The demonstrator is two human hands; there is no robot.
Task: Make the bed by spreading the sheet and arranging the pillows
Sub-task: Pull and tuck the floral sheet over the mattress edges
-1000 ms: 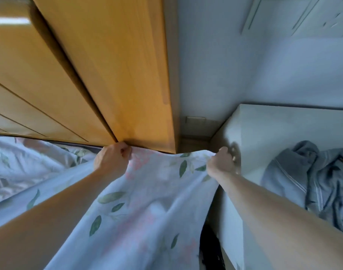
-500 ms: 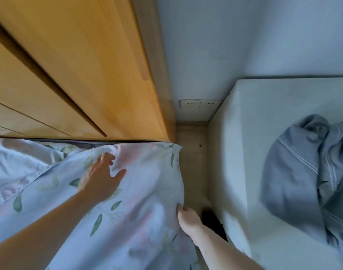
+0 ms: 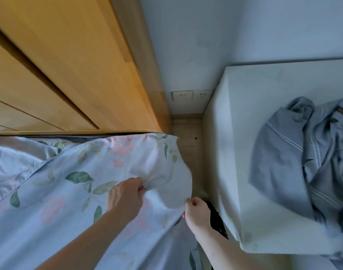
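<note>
Now left hand (image 3: 126,199) and right hand (image 3: 196,213) pinch the sheet (image 3: 69,191) edge beside the floor gap (image 3: 188,152).

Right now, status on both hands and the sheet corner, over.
Left hand pinches the floral sheet on top near the corner. Right hand grips its side edge. Corner reaches the wooden headboard. White cabinet close alongside, narrow gap.

Bed's on the left, butted up against the wooden headboard (image 3: 55,78), with a pale blue floral sheet (image 3: 55,195) with green leaves and pink blossoms lying rumpled over it and hanging off the right edge. Across a narrow strip of floor (image 3: 188,145) is a white cabinet (image 3: 250,121) with a crumpled grey striped garment (image 3: 295,162) dumped on top.
</note>
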